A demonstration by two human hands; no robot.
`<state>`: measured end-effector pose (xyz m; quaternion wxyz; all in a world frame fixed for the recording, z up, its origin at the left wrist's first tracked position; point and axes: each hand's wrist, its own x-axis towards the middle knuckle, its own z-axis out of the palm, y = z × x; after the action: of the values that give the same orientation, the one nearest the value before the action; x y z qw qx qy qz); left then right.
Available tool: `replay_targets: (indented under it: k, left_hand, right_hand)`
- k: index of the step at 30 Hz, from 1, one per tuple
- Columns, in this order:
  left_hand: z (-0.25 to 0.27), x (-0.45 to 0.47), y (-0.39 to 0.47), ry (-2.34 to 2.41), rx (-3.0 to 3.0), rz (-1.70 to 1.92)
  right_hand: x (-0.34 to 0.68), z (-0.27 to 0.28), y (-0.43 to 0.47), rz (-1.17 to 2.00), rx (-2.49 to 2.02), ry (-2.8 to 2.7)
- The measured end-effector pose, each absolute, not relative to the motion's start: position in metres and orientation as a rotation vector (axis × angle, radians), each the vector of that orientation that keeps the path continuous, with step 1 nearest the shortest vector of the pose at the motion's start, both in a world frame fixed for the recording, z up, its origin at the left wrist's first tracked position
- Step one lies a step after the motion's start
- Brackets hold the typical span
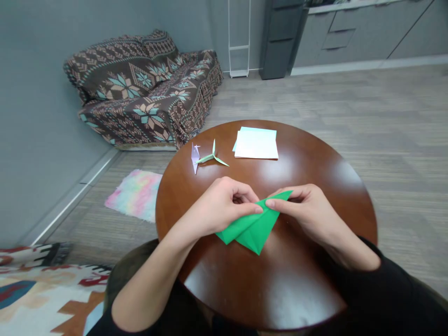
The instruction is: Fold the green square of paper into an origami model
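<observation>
A folded sheet of green origami paper (257, 228) is held just over the round brown table (294, 280), with one corner pointing down toward me and another up to the right. My left hand (229, 205) pinches its upper edge, thumb on top and fingers behind. From the other side my right hand (301, 203) grips the same edge near the right-hand point, its thumb lying on the paper. The two thumb tips are close together. Part of the paper's left side is hidden under my left hand.
Toward the table's back lie a pale green folded paper figure (212, 157), a lilac folded paper piece (194, 158) and a stack of white and pale blue sheets (257, 143). Beyond are a covered sofa (140, 93), a fluffy rug (136, 193) and grey cabinets (350, 35).
</observation>
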<state>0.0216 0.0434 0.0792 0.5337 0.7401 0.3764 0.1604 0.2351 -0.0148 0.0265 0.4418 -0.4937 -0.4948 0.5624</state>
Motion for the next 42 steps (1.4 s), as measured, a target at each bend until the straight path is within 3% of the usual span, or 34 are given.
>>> replay_targets:
  k: [14,27,33,42]
  left_hand:
    - [0.0832,0.0217,0.0418,0.912,1.755,0.396]
    - [0.0837,0.0198,0.0433,0.908,1.754,0.416]
    - [0.0807,0.024,0.04,0.92,1.759,0.508]
    - [0.0782,0.0241,0.0396,0.937,1.735,0.625]
  right_hand:
    - [0.234,0.0239,-0.0155,1.39,-1.209,-1.158]
    - [0.2338,0.0219,-0.0118,1.149,-1.17,-0.982]
    - [0.2271,0.0242,-0.0168,1.291,-1.106,-1.12]
    - [0.2303,0.0206,-0.0147,1.238,-1.112,-1.049]
